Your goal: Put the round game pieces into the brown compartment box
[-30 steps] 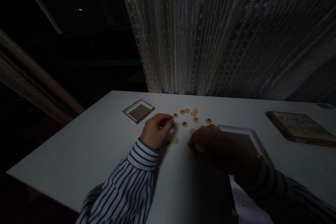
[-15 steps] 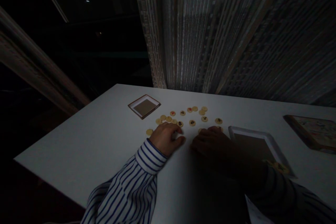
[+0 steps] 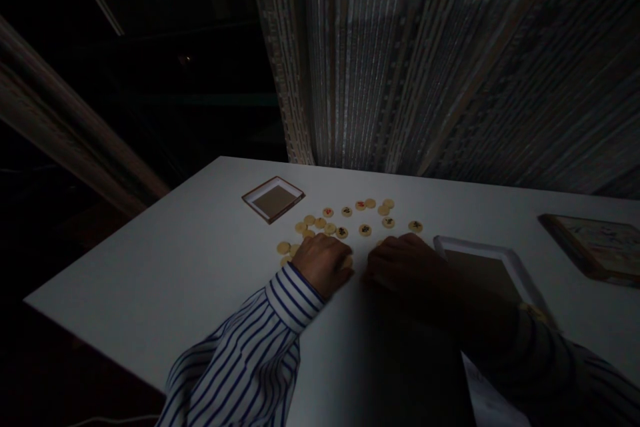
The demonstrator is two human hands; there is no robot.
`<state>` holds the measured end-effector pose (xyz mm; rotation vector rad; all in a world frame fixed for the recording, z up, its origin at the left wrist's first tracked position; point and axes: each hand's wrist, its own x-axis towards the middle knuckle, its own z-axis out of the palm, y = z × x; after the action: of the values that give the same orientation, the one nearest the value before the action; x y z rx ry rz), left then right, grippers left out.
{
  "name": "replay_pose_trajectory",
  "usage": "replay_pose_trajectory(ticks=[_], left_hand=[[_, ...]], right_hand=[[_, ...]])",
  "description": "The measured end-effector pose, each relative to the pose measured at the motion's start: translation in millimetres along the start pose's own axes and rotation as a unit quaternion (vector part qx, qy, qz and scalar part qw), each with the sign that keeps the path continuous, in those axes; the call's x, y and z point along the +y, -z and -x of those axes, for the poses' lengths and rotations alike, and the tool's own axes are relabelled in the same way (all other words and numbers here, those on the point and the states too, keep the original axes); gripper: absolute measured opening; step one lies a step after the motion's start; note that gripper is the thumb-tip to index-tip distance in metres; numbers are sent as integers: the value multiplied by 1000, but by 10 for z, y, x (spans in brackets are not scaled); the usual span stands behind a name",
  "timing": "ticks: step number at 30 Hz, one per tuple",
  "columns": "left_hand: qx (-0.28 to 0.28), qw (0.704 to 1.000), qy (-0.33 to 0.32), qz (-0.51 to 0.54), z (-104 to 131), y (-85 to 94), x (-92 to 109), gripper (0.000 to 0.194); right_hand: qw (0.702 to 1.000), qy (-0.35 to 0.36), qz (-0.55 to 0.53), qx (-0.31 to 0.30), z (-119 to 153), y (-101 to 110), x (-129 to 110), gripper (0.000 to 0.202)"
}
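Note:
Round wooden Chinese chess pieces (image 3: 365,230) lie scattered on the white table beyond both hands, some with black or red characters and some plain. My left hand (image 3: 320,265) rests among the nearer pieces, its fingers curled toward the thumb. A pale Chinese chess piece (image 3: 348,260) shows between that thumb and forefinger. To the right, my right hand (image 3: 400,260) is low over the table in deep shadow, fingers bent and closed. What lies under those fingers is hidden. Beside the right hand and forearm is an open box with a white rim (image 3: 510,257).
A small open box (image 3: 274,200) sits at the back left of the white table (image 3: 200,227). At the right edge lies a patterned box lid (image 3: 595,247). Behind the table hangs a striped curtain (image 3: 350,67). Something yellowish (image 3: 534,312) shows beside the right sleeve.
My left hand has closed further, and a piece now shows by its thumb. More plain pieces are visible at its left. My right hand has barely moved.

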<state>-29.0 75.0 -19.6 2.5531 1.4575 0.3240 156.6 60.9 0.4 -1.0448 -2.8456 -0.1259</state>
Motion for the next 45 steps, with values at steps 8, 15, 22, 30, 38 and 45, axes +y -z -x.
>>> replay_pose_trajectory(ticks=[8,15,22,30,38,45], left_hand=[[-6,1000,-18,-15,-13,-52,-49,29],[2,1000,-27,3,-5,-74,-64,28],[60,996,-36,58,6,-31,-47,26],[155,959,11,236,14,16,2,26],[190,881,84,425,-6,9,-6,33],[159,837,108,512,-21,24,-30,35]], right_hand=[[999,-22,24,33,20,117,76,17],[998,-25,28,51,27,102,111,13],[997,-53,14,51,25,138,117,14],[995,-53,19,80,44,120,165,13],[994,-57,19,94,44,150,151,13],[993,-61,3,97,53,182,130,12]])
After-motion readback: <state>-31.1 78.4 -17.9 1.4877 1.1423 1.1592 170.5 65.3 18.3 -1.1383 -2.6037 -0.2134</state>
